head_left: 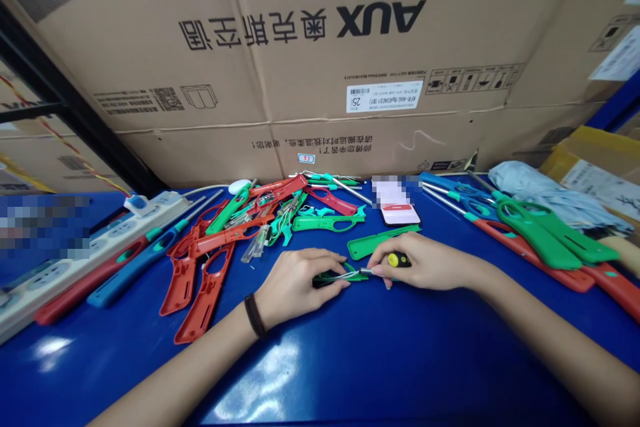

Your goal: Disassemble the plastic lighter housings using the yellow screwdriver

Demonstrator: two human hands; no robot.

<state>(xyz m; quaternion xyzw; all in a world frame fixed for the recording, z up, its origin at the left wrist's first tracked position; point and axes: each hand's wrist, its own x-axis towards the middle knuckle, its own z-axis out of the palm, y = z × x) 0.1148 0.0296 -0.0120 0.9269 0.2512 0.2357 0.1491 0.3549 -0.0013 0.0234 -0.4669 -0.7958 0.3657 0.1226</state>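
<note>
head view: the left hand [300, 280] curls part-open, fingers and thumb bracing a green shell [356, 278] on the table [380, 347], around its middle, well short of the far edge; the right hand [425, 263] pinches a screwdriver [400, 259] between thumb and fingers, beside the shell's end; the shell looks light, stiff and slick, best gripped by its side walls; its thin wires [344, 276] look fragile.

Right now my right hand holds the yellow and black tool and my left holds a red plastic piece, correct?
Not quite: the head view shows your left hand holding a green plastic piece, not red. Your right hand does hold the tool.
</note>
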